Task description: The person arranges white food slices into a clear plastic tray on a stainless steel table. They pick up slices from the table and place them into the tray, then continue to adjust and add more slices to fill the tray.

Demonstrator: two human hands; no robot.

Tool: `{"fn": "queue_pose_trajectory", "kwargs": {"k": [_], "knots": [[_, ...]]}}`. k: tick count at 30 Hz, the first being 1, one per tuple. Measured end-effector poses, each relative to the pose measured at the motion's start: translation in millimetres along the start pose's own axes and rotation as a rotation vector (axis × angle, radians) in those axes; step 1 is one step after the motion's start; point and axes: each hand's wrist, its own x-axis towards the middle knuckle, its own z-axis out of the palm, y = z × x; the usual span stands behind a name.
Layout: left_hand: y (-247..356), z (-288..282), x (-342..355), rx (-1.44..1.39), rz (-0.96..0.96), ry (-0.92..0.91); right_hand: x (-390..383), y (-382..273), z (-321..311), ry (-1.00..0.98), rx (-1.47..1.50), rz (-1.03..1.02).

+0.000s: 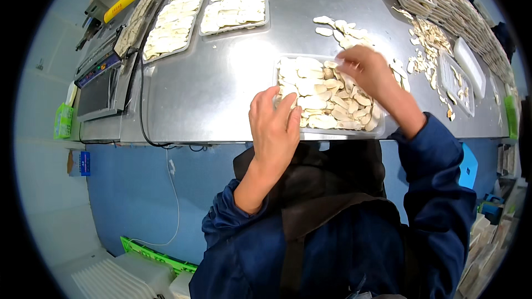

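Note:
In front of me is a clear plastic tray (343,132) of pale dried mushroom slices. Larger, whiter slices (312,102) lie in rows on its left side, smaller tan ones (349,105) loosely on its right. My left hand (272,130) is over the tray's left edge, fingers apart, fingertips at the white slices. At the tray's far right side my right hand (368,75) has its fingers curled in a pinch, slightly blurred. A pale bit that looks like a mushroom slice (339,62) shows at those fingertips. Beyond the tray, several loose slices (346,32) lie on the steel table.
Filled trays (235,12) stand at the far left. A scale (100,91) with a dark cable sits at the table's left end. To the right are a slice heap (429,39), an almost bare tray (457,83) and stacked filled trays (443,3).

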Motion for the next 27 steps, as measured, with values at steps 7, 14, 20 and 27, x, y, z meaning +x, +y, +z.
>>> {"fn": "queue_pose_trajectory", "kwargs": {"k": [7,14,20,27], "knots": [[-9,4,20,0.024,0.018,0.015,-32,-36,40,-0.105,-0.041,-0.235],[-16,3,35,0.011,0.062,-0.039,-29,-36,45,-0.152,-0.045,-0.249],[-18,4,46,-0.003,0.107,-0.186,-32,-33,34,-0.1,0.039,-0.231],[-16,19,59,0.058,0.244,-0.305,-32,-1,-16,0.089,0.225,0.197]]}}
